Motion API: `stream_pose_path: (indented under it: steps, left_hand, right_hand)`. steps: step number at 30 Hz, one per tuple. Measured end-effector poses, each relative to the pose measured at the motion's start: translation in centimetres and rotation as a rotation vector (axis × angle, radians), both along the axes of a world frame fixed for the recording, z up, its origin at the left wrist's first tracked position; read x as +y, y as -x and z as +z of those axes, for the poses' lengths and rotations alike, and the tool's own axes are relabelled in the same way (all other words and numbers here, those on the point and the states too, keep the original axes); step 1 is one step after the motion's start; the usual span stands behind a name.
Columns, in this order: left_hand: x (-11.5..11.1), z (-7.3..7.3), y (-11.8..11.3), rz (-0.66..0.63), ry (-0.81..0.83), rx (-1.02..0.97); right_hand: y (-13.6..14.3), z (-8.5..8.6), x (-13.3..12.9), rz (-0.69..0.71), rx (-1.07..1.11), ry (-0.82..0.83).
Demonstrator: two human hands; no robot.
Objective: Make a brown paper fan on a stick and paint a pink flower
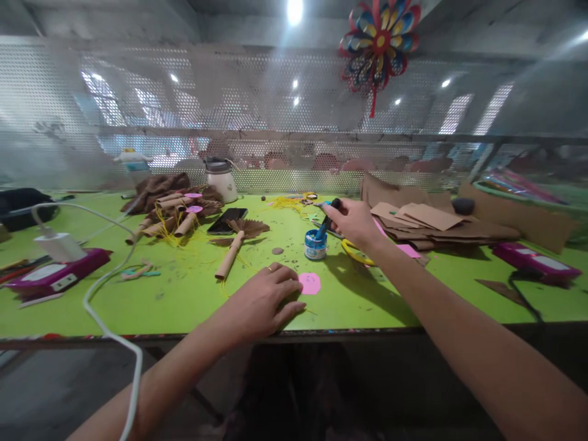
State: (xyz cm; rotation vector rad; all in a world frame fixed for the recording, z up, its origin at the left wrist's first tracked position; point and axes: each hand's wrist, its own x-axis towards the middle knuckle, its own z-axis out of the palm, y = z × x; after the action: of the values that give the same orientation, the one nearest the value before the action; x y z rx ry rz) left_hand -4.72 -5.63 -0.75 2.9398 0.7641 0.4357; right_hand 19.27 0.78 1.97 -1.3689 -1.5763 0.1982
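My right hand (351, 222) is closed on the dark top of a brush (323, 229), whose lower end is in a small jar of blue paint (316, 247). Flat on the green table (184, 306), my left hand (271, 300) has its fingers spread, with the fingertips beside a pink paper piece (309, 283) that bears faint marks. To the left of the jar lies a brown paper roll (229, 255) with a pleated fan (250, 228) at its top. Yellow scissor handles (356, 252) show partly beneath my right hand.
Paper rolls with yellow strings (186, 223), a black phone (227, 220) and a white jug (221, 180) stand or lie left. Stacked brown paper (427, 223) is at right. Purple power strips (535, 260) lie on both sides; a white cable (94, 306) crosses the left edge.
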Motion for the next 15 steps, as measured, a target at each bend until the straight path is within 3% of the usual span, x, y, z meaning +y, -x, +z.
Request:
stream_pose_path:
  steps: [5,11,15]
  left_hand:
    - [-0.1,0.2,0.0,-0.029,-0.018,-0.026]
    - [-0.2,0.2,-0.1,-0.042,0.012,-0.040]
    - [0.0,0.0,0.0,-0.040,0.020,-0.070]
  right_hand:
    - [0.0,-1.0,0.4,0.144,0.055,0.076]
    - [0.1,-1.5,0.1,0.151,0.109,0.068]
    - [-0.4,-0.8,-0.7,0.127,0.182,0.061]
